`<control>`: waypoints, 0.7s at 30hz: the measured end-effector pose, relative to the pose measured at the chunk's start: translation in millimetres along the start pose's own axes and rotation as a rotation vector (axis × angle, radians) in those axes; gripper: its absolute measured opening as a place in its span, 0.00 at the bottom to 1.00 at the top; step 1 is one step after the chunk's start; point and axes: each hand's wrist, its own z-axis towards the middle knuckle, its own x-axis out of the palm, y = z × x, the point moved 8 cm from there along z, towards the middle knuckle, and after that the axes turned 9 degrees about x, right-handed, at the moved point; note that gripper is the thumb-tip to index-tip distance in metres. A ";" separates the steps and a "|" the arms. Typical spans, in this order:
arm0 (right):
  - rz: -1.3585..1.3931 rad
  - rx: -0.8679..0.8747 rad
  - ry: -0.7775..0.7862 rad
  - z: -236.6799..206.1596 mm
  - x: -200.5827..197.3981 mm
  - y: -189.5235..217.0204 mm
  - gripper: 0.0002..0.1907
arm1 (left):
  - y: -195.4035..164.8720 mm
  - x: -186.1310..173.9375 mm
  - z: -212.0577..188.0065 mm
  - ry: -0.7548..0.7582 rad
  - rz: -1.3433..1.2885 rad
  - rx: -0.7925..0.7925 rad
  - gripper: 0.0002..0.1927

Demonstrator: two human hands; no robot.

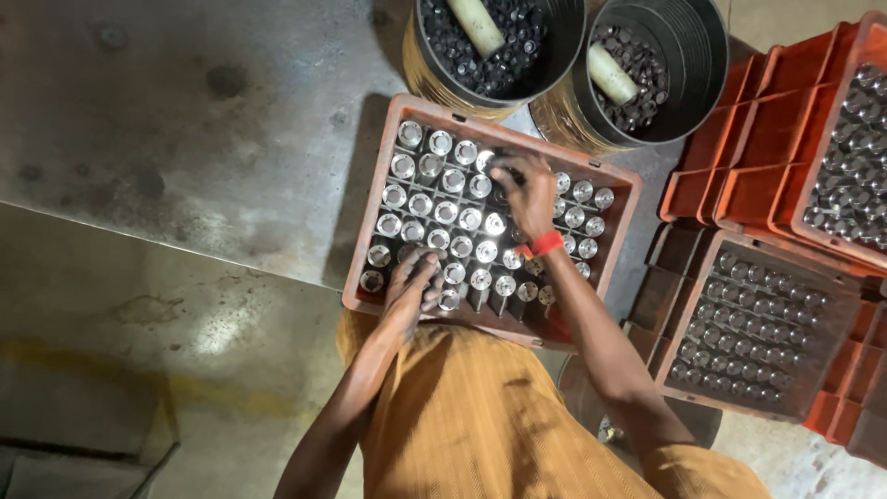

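Observation:
An orange plastic crate (393,134) stands in front of me, packed with rows of shiny upright metal cylinders (434,199). My left hand (411,288) rests palm down on the cylinders in the crate's near rows, fingers curled over their tops. My right hand (525,192), with a red band at the wrist, reaches to the far middle of the crate, its fingers pinched around the top of one cylinder. Whether that cylinder is lifted is unclear.
Two dark round buckets (554,42) (698,55) of small black parts, each with a pale stick inside, stand beyond the crate. Orange crates (739,148) with more metal cylinders are stacked at the right. Grey stained floor (185,166) lies to the left.

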 end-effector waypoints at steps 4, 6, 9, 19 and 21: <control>-0.015 0.428 0.191 18.9 16.9 -24.4 0.09 | 8.6 -8.2 3.2 -0.074 0.066 -0.056 0.13; 0.018 0.516 0.165 15.7 11.9 -27.7 0.09 | 7.0 -10.3 2.7 -0.097 0.104 -0.048 0.16; 0.200 0.330 0.004 -2.1 -12.9 0.7 0.08 | -4.5 -3.0 0.9 -0.040 0.105 0.054 0.20; 0.711 0.741 0.614 -180.6 6.2 21.1 0.14 | 23.2 16.2 -29.7 0.060 0.130 -0.041 0.19; 0.678 0.917 0.448 -189.9 -8.0 0.3 0.18 | 29.7 4.4 -30.4 -0.026 -0.021 -0.078 0.18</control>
